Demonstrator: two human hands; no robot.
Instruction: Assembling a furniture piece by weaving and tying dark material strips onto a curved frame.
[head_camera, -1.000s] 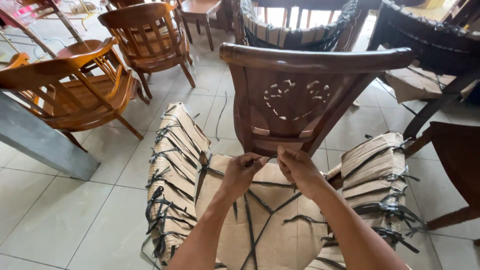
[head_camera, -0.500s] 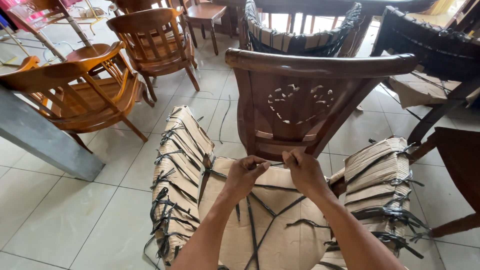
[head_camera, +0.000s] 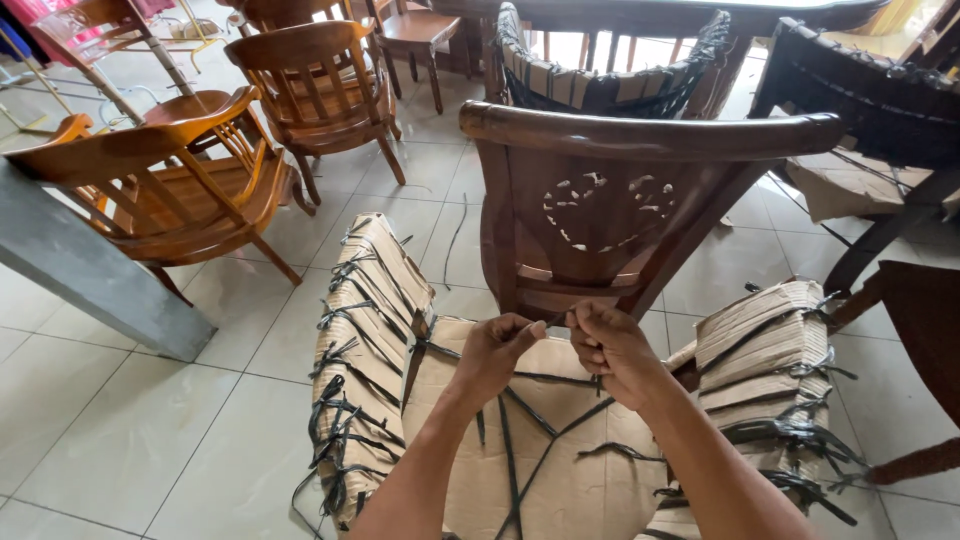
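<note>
A dark wooden chair (head_camera: 640, 190) with a carved back stands in front of me, its seat and arms wrapped in brown cardboard (head_camera: 570, 480) bound with black straps (head_camera: 520, 440). My left hand (head_camera: 495, 350) and my right hand (head_camera: 605, 345) meet at the back edge of the seat, just below the backrest. Both pinch a thin black strap (head_camera: 550, 322) stretched between them. The left arm wrap (head_camera: 365, 340) and the right arm wrap (head_camera: 765, 370) are tied with many black knots.
Several light wooden chairs (head_camera: 170, 190) stand at the left and back on the pale tiled floor (head_camera: 120, 440). A grey slanted beam (head_camera: 90, 280) lies at the left. A dark table (head_camera: 660, 15) and dark wrapped chairs (head_camera: 860, 110) stand behind and at the right.
My hands have stayed at the back of the seat, drawing slightly apart along the strap. The view has shifted a little to the left.
</note>
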